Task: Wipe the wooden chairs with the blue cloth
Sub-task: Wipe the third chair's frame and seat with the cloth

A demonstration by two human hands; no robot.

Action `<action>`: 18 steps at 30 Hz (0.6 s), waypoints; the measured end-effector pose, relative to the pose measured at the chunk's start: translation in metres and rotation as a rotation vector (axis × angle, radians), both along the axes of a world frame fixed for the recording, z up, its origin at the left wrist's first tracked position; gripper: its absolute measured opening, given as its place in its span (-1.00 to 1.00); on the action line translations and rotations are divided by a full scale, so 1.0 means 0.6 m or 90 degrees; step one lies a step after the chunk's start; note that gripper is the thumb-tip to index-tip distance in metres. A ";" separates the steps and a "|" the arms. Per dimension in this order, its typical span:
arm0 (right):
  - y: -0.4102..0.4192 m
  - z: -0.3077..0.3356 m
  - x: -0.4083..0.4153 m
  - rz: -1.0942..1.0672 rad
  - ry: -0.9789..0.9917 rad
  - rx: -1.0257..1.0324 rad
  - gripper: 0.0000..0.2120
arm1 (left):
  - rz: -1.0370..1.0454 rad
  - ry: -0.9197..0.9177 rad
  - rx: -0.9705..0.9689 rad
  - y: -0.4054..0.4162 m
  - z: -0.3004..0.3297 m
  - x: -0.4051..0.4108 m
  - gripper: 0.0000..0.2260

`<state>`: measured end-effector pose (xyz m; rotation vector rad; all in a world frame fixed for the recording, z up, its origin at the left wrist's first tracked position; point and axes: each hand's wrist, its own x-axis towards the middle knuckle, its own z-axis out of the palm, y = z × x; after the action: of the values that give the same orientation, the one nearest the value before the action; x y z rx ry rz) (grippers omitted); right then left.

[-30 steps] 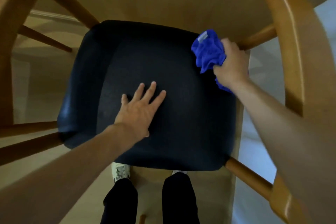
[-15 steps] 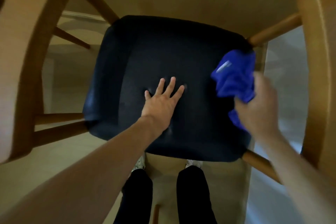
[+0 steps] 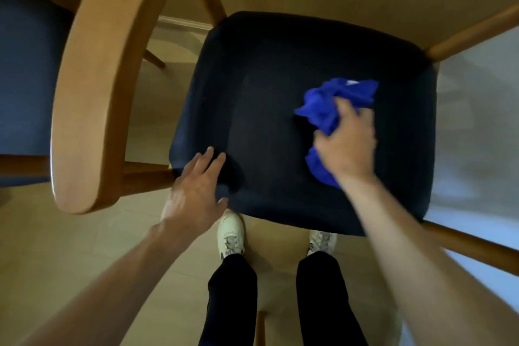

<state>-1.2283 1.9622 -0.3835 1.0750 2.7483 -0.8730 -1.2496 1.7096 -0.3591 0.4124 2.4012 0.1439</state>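
Observation:
A wooden chair with a dark padded seat (image 3: 269, 109) stands right below me. Its curved wooden armrest (image 3: 92, 87) arcs along the left. My right hand (image 3: 346, 143) grips the bunched blue cloth (image 3: 334, 108) and holds it against the right half of the seat. My left hand (image 3: 193, 191) lies with straight fingers at the seat's near left corner, fingertips on the padding. The chair's right armrest is out of the frame.
A second chair with a dark seat (image 3: 25, 76) stands at the far left, close beside the armrest. Wooden legs (image 3: 474, 247) stick out at the right. My feet in pale shoes (image 3: 231, 233) stand on the light floor just before the seat.
My right hand has carried the cloth from the seat's far right edge inward onto the seat. My left hand has slid from the seat's middle back to its near left corner. The view shifted left.

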 end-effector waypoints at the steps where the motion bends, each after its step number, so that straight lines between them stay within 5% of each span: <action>1: -0.052 0.000 -0.013 0.034 0.014 -0.019 -0.46 | -0.010 0.008 0.007 -0.015 0.002 0.002 -0.23; 7: -0.182 0.000 -0.033 0.322 0.030 -0.115 -0.39 | 0.027 0.051 0.052 -0.051 0.010 -0.019 -0.22; 14: 0.051 0.022 -0.178 0.099 0.146 0.010 -0.60 | 0.043 0.045 0.114 -0.041 -0.005 -0.040 -0.23; 18: -0.002 0.000 -0.283 0.234 0.104 -0.001 -0.63 | -0.003 0.042 0.117 -0.061 -0.009 -0.019 -0.26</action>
<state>-1.3981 1.9607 -0.3835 0.4866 2.9348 -0.9400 -1.2608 1.6733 -0.3644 0.5144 2.4603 0.3559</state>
